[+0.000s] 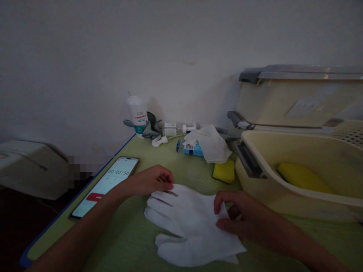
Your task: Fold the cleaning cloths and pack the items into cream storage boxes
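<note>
A white glove (193, 223) lies flat on the green table, its fingers pointing left and its cuff to the right. My left hand (157, 179) pinches the tip of the glove's uppermost finger between thumb and fingers. At the cuff end, my right hand (238, 215) grips the upper edge with thumb and index finger. Beneath the cuff, a second white layer peeks out at the lower right. Left of my left hand lies a phone (113, 177) with a running timer display, partly covered by my forearm.
A cream basket (255, 189) holding a yellow sponge (306, 177) stands right, before a lidded box (283, 102). Behind my hands are another sponge (224, 171), a blue bottle (191, 148), a white glove (212, 143), a clear pump bottle (172, 129) and an upright white bottle (138, 113).
</note>
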`<state>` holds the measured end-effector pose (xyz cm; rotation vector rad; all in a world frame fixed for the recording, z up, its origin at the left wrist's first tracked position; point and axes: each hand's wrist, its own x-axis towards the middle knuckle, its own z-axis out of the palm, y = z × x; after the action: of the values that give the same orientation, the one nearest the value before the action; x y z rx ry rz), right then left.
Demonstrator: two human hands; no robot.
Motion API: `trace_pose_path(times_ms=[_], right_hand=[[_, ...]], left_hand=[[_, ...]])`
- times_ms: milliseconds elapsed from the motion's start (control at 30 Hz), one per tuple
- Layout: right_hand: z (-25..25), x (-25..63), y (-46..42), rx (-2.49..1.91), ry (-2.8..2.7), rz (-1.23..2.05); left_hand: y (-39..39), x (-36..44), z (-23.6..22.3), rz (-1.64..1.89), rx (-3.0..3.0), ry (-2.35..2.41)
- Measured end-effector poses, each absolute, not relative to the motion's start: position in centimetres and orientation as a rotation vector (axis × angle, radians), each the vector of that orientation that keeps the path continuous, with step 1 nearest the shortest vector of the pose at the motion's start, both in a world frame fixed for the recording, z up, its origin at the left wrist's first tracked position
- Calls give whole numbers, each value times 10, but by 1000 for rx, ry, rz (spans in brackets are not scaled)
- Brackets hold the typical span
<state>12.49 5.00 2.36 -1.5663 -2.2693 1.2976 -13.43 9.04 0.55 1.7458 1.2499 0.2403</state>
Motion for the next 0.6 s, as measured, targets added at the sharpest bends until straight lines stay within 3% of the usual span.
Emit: trace_pose_path(times_ms=[333, 600], right_hand=[[15, 126, 54, -1453, -2477, 1107], [12, 126, 55, -1527, -2389, 1254]], left_hand=[[89, -133, -3, 244, 1960, 1354], [87, -128, -8, 301, 2013, 1482]])
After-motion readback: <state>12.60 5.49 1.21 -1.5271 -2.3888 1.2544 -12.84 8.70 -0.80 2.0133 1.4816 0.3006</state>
